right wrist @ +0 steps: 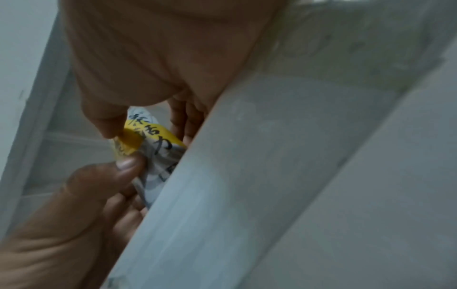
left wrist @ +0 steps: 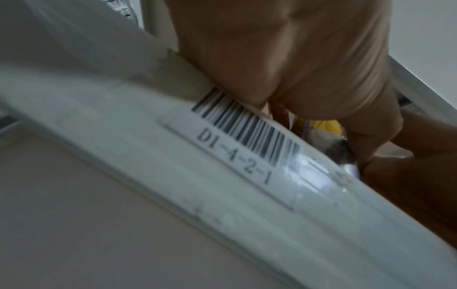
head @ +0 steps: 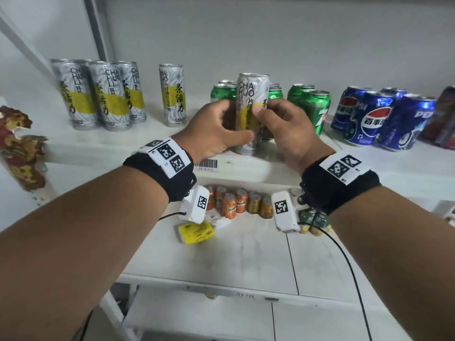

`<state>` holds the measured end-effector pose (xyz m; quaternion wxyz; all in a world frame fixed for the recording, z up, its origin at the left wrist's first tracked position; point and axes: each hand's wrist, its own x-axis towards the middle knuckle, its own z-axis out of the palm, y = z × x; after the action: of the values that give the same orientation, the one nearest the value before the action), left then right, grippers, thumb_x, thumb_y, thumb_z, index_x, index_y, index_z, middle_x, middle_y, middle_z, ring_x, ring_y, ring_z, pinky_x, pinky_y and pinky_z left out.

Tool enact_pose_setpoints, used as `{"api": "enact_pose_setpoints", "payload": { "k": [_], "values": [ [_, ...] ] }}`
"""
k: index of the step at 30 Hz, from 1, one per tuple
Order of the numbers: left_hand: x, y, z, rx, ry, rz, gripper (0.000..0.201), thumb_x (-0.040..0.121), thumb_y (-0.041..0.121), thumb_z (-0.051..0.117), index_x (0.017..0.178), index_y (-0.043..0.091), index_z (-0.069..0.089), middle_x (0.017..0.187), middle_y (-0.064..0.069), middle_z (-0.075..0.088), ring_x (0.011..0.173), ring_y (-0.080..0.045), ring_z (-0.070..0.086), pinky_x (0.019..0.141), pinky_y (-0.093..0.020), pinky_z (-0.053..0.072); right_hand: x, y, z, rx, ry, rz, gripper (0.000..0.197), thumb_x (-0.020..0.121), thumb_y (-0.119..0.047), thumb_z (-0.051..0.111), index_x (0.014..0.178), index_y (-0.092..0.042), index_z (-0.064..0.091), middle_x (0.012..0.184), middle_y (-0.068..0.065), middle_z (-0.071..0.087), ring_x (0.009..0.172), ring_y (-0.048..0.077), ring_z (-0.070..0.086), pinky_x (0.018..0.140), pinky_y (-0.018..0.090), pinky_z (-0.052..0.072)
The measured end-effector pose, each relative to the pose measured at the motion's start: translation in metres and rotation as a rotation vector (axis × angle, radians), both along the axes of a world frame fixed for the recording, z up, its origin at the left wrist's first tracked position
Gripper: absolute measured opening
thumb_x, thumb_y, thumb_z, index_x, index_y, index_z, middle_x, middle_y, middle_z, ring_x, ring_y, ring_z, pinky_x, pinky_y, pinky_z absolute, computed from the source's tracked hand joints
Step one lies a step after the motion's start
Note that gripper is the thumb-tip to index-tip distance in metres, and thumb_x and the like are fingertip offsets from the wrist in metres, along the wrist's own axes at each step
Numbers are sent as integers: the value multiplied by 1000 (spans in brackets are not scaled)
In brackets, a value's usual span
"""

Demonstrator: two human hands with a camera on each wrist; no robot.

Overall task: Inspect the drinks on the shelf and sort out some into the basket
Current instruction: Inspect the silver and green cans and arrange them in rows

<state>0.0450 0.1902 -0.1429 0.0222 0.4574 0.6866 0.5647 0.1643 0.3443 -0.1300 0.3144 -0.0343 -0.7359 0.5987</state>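
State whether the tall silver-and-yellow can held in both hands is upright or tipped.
Upright: the tall silver-and-yellow can stands vertical between left hand and right hand, top rim uppermost.

This looks like a shop or stockroom. A white metal shelf (head: 98, 143) carries drinks grouped by brand: tall silver-and-yellow tea cans (head: 103, 94), green 7-Up cans (head: 312, 107) and blue Pepsi cans (head: 374, 119). A barcode label (left wrist: 247, 140) reading D1-4-2-1 is stuck on the shelf edge. A lower shelf (head: 234, 254) holds small orange cans (head: 230, 205).
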Motion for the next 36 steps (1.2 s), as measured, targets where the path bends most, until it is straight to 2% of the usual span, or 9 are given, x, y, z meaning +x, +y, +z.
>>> {"api": "enact_pose_setpoints", "payload": {
  "k": [5, 9, 14, 16, 18, 22, 26, 32, 36],
  "values": [
    [0, 0, -5, -23, 57, 10, 68, 70, 36, 95, 131, 19, 69, 119, 8, 81, 107, -11, 79, 98, -40, 64, -1, -2, -5, 171, -21, -8, 32, 97, -27, 75, 124, -10, 70, 110, 2, 79, 98, 17, 77, 86, 37, 64],
    [2, -1, -4, -28, 64, 18, 74, 61, 43, 94, 126, 17, 71, 114, 6, 82, 104, -12, 79, 95, -38, 65, -5, -3, -6, 233, -57, -7, 31, 96, -29, 76, 122, -13, 73, 109, 3, 80, 100, 19, 77, 94, 45, 62],
    [-1, -4, -4, 5, 61, 11, 62, 68, 30, 96, 124, 14, 73, 115, 6, 82, 106, -14, 80, 96, -40, 65, -2, -3, -4, 194, -35, 19, 27, 97, -24, 76, 119, -9, 74, 107, 6, 80, 97, 23, 78, 92, 48, 63],
    [-1, -6, -5, 13, 85, 10, 63, 70, 23, 97, 127, 15, 71, 117, 6, 81, 108, -14, 79, 96, -41, 65, -1, -3, -5, 203, -8, 32, 30, 96, -23, 76, 122, -9, 71, 109, 6, 79, 99, 22, 77, 92, 46, 63],
    [0, -6, -6, 12, 126, 22, 70, 68, 25, 98, 132, 21, 69, 120, 6, 80, 110, -14, 78, 97, -43, 65, 2, -1, -7, 200, 32, 77, 37, 94, -22, 78, 127, -8, 68, 116, 6, 78, 105, 22, 76, 95, 42, 62],
    [0, -6, -7, -12, 214, 53, 71, 67, 26, 97, 131, 26, 67, 121, 10, 78, 112, -10, 75, 99, -43, 64, 6, 1, -7, 198, 92, 168, 44, 90, -21, 81, 129, -7, 67, 119, 4, 77, 109, 16, 74, 93, 27, 58],
    [3, -6, -4, -26, 250, 86, 75, 67, 28, 100, 133, 21, 66, 125, 9, 76, 116, -9, 73, 105, -41, 61, 7, 0, -6, 220, 118, 225, 52, 84, -24, 85, 130, -7, 68, 122, 4, 77, 115, 17, 72, 101, 31, 57],
    [4, -5, -2, -36, 201, 27, 72, 69, 17, 103, 132, 11, 68, 124, -2, 78, 115, -19, 75, 101, -47, 61, 8, 4, -8, 226, 151, 289, 54, 79, -26, 90, 128, -10, 71, 121, -1, 78, 116, 13, 71, 97, 22, 53],
    [3, -4, -4, -15, 194, 47, 67, 71, 16, 101, 129, 14, 69, 119, 1, 79, 110, -14, 76, 97, -41, 64, 8, 7, -8, 119, 144, 353, 67, 71, -43, 85, 127, -8, 71, 120, 3, 78, 117, 18, 71, 96, 29, 56]
  ]
}}
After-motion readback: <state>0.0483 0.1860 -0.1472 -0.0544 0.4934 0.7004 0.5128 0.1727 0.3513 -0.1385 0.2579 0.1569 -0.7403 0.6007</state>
